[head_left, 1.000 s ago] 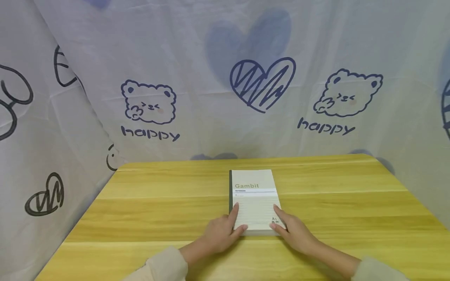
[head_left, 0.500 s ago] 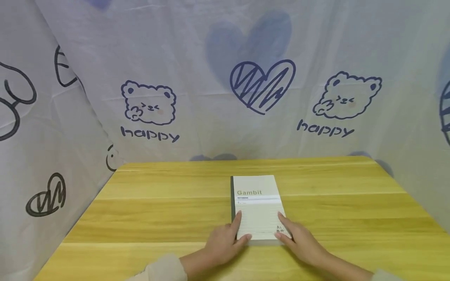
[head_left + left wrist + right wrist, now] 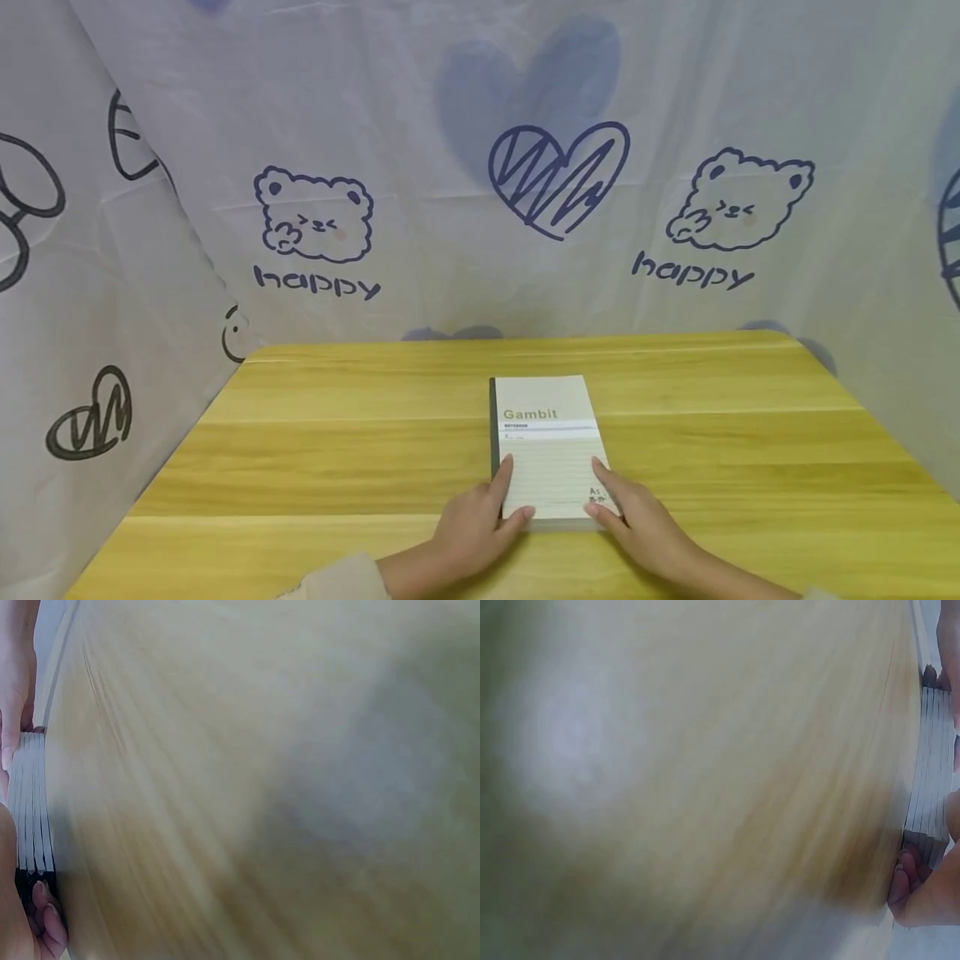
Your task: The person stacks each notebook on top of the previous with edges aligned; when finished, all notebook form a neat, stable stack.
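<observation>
A stack of several notebooks (image 3: 551,475) lies near the front middle of the table in the head view. The top one has a white cover reading "Gambit" and a dark spine on the left. My left hand (image 3: 474,527) grips the stack's near left side, thumb over the cover. On the near right side my right hand (image 3: 651,527) holds it the same way. Layered page edges of the notebooks (image 3: 31,802) show in the left wrist view, with left fingertips (image 3: 51,922) curled at the dark spine. The right wrist view shows the notebooks (image 3: 930,757) between both hands.
The wooden table (image 3: 300,450) has yellow grain and rounded far corners. Behind it and along both sides hangs a pale curtain (image 3: 442,250) printed with hearts, bears and the word "happy".
Both hands and the notebook stack have come closer to me and slightly right since one second ago. Over the last half second they barely shift.
</observation>
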{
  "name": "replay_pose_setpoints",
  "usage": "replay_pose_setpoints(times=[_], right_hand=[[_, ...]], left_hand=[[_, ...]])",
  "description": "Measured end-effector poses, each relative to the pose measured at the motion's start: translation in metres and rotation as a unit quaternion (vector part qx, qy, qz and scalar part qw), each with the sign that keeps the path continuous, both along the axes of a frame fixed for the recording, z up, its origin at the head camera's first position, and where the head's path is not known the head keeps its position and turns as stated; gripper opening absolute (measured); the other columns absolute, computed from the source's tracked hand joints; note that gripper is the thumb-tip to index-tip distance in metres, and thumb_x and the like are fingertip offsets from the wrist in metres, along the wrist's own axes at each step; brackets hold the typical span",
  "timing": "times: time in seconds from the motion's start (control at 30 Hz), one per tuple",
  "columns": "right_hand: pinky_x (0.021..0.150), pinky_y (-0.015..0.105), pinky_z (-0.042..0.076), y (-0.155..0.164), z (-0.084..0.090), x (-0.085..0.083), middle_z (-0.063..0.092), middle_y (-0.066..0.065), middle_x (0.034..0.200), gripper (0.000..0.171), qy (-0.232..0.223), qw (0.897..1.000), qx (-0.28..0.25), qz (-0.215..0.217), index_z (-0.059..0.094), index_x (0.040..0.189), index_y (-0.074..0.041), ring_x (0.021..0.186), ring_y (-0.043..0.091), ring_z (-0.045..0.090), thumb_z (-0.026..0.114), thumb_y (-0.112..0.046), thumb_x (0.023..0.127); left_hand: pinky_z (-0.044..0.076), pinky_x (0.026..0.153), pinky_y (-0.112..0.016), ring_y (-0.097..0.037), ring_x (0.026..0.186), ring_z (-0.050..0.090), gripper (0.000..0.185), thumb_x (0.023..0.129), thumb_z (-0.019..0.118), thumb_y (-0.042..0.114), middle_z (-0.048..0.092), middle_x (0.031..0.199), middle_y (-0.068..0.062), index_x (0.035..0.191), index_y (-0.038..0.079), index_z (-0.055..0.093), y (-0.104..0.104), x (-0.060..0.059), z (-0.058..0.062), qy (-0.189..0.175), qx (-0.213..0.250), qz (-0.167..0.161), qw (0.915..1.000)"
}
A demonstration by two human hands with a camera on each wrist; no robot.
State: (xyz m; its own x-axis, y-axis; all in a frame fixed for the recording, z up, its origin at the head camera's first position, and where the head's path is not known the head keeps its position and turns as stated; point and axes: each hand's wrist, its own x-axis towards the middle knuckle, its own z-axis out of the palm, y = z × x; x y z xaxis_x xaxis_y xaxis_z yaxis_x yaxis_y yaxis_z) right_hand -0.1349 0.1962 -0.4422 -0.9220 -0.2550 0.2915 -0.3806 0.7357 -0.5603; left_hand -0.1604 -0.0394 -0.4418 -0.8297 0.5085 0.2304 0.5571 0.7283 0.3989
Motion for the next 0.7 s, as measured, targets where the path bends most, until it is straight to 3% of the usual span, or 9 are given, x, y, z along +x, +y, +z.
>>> replay_pose_setpoints(times=[0.2, 0.37, 0.43, 0.53, 0.6, 0.7], right_hand=[[0.097, 0.047, 0.041, 0.001, 0.001, 0.002, 0.049, 0.023, 0.134, 0.056, -0.012, 1.000, -0.008, 0.001, 0.043, 0.134, 0.007, 0.120, 0.037, 0.050, 0.058, -0.025, 0.091], [0.098, 0.049, 0.040, 0.005, 0.004, 0.000, 0.049, 0.022, 0.134, 0.057, -0.044, 0.999, -0.007, -0.003, 0.043, 0.135, 0.003, 0.122, 0.037, 0.049, 0.057, -0.031, 0.092], [0.097, 0.049, 0.042, 0.007, 0.007, -0.001, 0.052, 0.021, 0.132, 0.055, -0.051, 0.999, 0.008, -0.011, 0.045, 0.134, 0.001, 0.121, 0.036, 0.051, 0.057, -0.032, 0.091], [0.087, 0.044, 0.049, 0.009, 0.013, -0.003, 0.060, 0.016, 0.122, 0.053, -0.049, 0.998, 0.033, -0.032, 0.050, 0.130, -0.002, 0.110, 0.031, 0.058, 0.060, -0.034, 0.089], [0.073, 0.034, 0.052, 0.012, 0.019, -0.007, 0.063, 0.010, 0.110, 0.051, -0.041, 0.998, 0.033, -0.042, 0.052, 0.127, -0.001, 0.093, 0.021, 0.061, 0.061, -0.033, 0.088], [0.059, 0.022, 0.045, 0.022, 0.029, -0.016, 0.060, 0.006, 0.099, 0.048, -0.021, 0.999, 0.020, -0.045, 0.052, 0.126, 0.001, 0.078, 0.011, 0.052, 0.061, -0.027, 0.089]], left_hand=[[0.037, 0.049, -0.021, -0.003, 0.053, 0.040, 0.072, 0.093, 0.045, 0.049, 0.051, 0.062, 0.003, 0.141, -0.003, 0.032, 0.000, 0.002, 0.000, -0.020, 0.002, 0.008, 0.9998], [0.041, 0.049, -0.023, -0.006, 0.058, 0.048, 0.071, 0.094, 0.044, 0.049, 0.063, 0.075, -0.007, 0.142, -0.001, 0.030, -0.002, 0.000, 0.006, -0.039, -0.021, -0.005, 0.9990], [0.040, 0.048, -0.023, -0.007, 0.054, 0.048, 0.071, 0.094, 0.043, 0.049, 0.063, 0.072, -0.009, 0.143, -0.001, 0.029, -0.005, -0.003, 0.011, -0.062, -0.022, -0.013, 0.9977], [0.033, 0.040, -0.019, -0.004, 0.043, 0.038, 0.069, 0.095, 0.043, 0.046, 0.054, 0.055, -0.001, 0.143, -0.002, 0.028, -0.011, -0.012, 0.019, -0.086, 0.008, -0.010, 0.9963], [0.026, 0.036, -0.016, -0.002, 0.038, 0.030, 0.065, 0.096, 0.045, 0.041, 0.042, 0.046, 0.007, 0.141, -0.004, 0.032, -0.014, -0.018, 0.025, -0.071, 0.037, -0.001, 0.9968], [0.022, 0.037, -0.013, -0.001, 0.041, 0.030, 0.053, 0.094, 0.050, 0.034, 0.042, 0.051, 0.010, 0.132, -0.004, 0.046, -0.019, -0.029, 0.036, 0.016, 0.049, 0.021, 0.9985]])
